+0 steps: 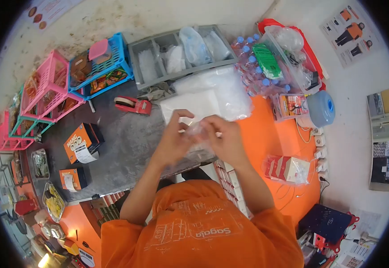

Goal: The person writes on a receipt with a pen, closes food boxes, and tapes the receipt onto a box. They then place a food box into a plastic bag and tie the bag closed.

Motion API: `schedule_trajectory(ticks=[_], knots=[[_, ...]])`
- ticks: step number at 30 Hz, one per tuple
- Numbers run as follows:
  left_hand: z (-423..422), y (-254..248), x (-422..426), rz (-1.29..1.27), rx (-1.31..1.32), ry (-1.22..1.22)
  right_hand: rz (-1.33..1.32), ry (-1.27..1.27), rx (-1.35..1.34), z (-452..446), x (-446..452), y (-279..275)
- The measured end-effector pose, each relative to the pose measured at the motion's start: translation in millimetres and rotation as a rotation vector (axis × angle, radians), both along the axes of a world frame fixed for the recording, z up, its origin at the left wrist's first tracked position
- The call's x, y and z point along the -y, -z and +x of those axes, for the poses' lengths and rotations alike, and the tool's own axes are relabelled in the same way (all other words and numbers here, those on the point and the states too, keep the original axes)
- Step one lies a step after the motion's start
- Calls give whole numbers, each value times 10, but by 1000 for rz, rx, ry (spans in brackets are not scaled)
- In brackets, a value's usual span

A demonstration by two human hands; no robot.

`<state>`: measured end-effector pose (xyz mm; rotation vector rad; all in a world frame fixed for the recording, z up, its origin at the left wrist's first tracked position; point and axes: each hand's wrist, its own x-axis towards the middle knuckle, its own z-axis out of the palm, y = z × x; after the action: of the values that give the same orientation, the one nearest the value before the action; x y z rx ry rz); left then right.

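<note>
In front of my chest, my left hand (175,139) and my right hand (224,137) hold a small clear plastic bag (197,131) between them. The left fingers are curled at its left side, with the index finger raised and bent. My right thumb and fingers pinch its upper right side. What is inside the bag, if anything, I cannot make out. Just beyond the hands lie a stack of white sheets (190,103) and clear plastic bags (232,96). A red tape dispenser (133,105) sits on the dark counter to the left of them.
A grey divided tray (143,80) with packets stands at the back, beside blue (125,58) and pink baskets (54,67). Orange-and-black boxes (79,140) are at left. Water bottles (248,67) crowd the back right; wrapped red-and-white boxes (288,169) lie on the orange surface (259,134).
</note>
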<state>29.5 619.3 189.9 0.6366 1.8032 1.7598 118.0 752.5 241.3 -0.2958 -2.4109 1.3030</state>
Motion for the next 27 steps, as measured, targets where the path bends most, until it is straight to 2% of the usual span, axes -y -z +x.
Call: schedule_trajectory(ticks=[2,4,6,8,9,11,13,15,16,18,20,22,23,24,25,26,27], knots=[[249,-188,143,89,-400,102,-229,53,80,77,64,-355],[97,-415,609,-123,-402,601,-376,191,-90,143,-108,-403],[-285,-500,1311,-175,-155,937,-888,546,-392,269,-298,-473],[-659,390,2107,898,231,1063,-1069,515,-536,369,-340,-360],[-550,230,2093,892,209,1066,-1127,466,-551,417,-320,-259],[7,-162,1873,648,620,288,-1212,423,-465,439,-90,142],[349,460,1755,490,649,518,-1260,399,-389,422,167,470],[630,174,1555,556,268,390,-1260,384,-361,401,418,617],[592,14,1662,566,261,376,-1253,368,-354,383,572,553],[476,-222,1924,90,689,83,-1133,525,-443,368,955,418],[357,55,2237,192,593,30,-1147,519,-494,416,1083,562],[320,270,2386,1602,657,355,-1174,531,-541,412,1326,753],[489,560,2464,1130,781,147,-745,534,-580,390,1518,834],[613,785,2379,1046,884,258,-315,508,-615,343,1659,926],[693,923,2316,962,983,365,-325,480,-611,387,1648,1203],[699,962,2398,973,965,344,-750,457,-536,484,1512,1605],[683,985,2483,856,834,280,-1170,424,-434,505,1398,1814]])
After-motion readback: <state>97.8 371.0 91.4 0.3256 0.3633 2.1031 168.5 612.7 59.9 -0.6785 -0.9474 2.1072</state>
